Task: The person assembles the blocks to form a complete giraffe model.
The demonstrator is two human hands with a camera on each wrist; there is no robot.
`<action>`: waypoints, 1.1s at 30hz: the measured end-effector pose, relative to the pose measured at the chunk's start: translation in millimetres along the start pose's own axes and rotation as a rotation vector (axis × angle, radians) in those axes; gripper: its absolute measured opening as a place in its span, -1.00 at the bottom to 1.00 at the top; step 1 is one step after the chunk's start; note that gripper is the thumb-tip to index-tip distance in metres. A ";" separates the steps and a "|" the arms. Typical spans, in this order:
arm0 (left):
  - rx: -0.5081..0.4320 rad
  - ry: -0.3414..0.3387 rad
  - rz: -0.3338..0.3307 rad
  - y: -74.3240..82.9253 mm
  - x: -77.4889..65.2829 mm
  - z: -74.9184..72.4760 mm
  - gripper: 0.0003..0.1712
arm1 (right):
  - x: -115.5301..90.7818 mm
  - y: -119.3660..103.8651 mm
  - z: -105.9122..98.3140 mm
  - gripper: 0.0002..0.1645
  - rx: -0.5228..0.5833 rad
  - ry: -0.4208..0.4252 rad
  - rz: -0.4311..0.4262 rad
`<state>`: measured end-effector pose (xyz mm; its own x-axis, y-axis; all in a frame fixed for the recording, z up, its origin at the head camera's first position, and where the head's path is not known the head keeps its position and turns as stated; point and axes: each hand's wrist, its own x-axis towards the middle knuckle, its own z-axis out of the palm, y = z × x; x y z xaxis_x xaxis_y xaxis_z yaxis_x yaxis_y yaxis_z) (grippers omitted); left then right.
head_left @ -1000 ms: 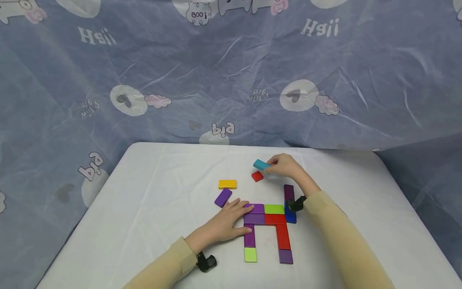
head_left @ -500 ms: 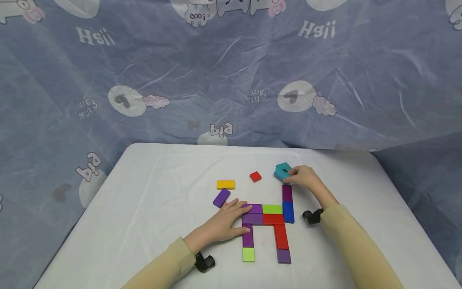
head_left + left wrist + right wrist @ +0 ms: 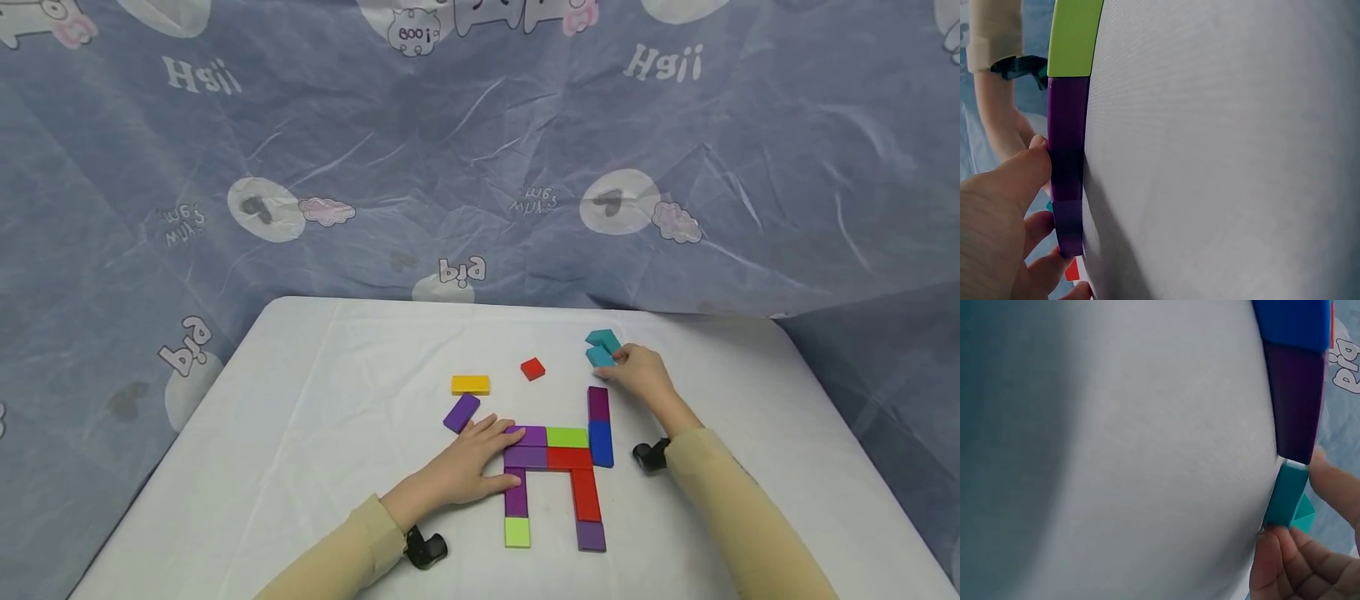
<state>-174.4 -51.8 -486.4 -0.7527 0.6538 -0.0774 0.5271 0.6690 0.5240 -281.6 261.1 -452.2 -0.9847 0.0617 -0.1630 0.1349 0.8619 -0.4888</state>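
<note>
My right hand (image 3: 640, 372) pinches a teal block (image 3: 599, 357) between thumb and fingers, just beyond the end of a dark purple block (image 3: 598, 403). Right behind it is a second teal piece (image 3: 603, 338) with an angled shape. In the right wrist view the held teal block (image 3: 1287, 495) lies close to the purple block's end. With fingers spread, my left hand (image 3: 457, 467) rests at the left edge of the block figure, its fingertips on a purple block (image 3: 531, 436) and its thumb on another purple block (image 3: 516, 493).
A blue block (image 3: 601, 443) joins the dark purple one. The figure also has red blocks (image 3: 587, 495) and lime blocks (image 3: 567, 437). Loose on the white table (image 3: 337, 375) lie a yellow block (image 3: 470, 385), a purple block (image 3: 461, 412) and a small red block (image 3: 533, 368).
My right hand has carried the teal block rightward, away from the small red block, to beside the other teal piece above the dark purple block. My left hand has stayed in place.
</note>
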 end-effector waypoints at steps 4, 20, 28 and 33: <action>0.012 -0.006 0.003 1.5 -0.1 0.0 -0.22 | 0.5 0.2 0.3 -0.29 -0.019 0.004 -0.043; 0.005 -0.003 0.003 0.7 -0.8 -0.9 -0.22 | 12.7 17.5 -3.1 -0.30 0.053 -0.181 -0.212; 0.001 -0.007 -0.006 0.0 -0.8 0.2 -0.21 | 10.0 18.9 -1.9 -0.32 0.088 -0.185 -0.245; 0.005 -0.001 0.004 0.0 0.3 0.3 -0.21 | 10.1 23.8 0.9 -0.33 0.095 -0.179 -0.262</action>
<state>-174.6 -51.5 -486.6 -0.7502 0.6567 -0.0763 0.5318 0.6680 0.5204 -288.2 281.8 -466.2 -0.9535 -0.2526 -0.1647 -0.1026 0.7852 -0.6107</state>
